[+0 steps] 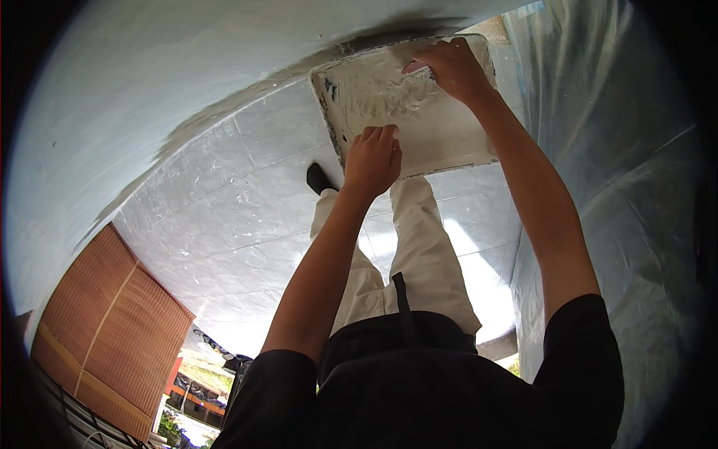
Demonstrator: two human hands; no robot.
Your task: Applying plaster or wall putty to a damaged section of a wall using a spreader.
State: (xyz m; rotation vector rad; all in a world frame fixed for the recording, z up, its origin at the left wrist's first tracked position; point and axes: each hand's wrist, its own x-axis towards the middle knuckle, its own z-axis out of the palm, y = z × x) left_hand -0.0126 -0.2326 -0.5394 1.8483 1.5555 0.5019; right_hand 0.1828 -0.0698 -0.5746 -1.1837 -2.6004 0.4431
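Note:
A pale, roughly rectangular board or shallow tray (449,142) lies in front of me, with dark, chipped edges. Wet-looking whitish paste (389,93) is smeared over its middle and upper part. My right hand (452,69) is closed over its far right part, and a small pinkish edge shows beside the fingers; what it belongs to is unclear. Nearer to me, my left hand (374,161) has its fingers curled at the near left part of the board. Whether it grips anything is hidden by the back of the hand.
A large grey-blue curved surface (179,67) spans the upper left. Clear plastic sheeting (613,165) hangs along the right. Below is a grey tiled floor (239,194) with white spots and bright sunlight. A brown ribbed panel (112,329) stands at the lower left.

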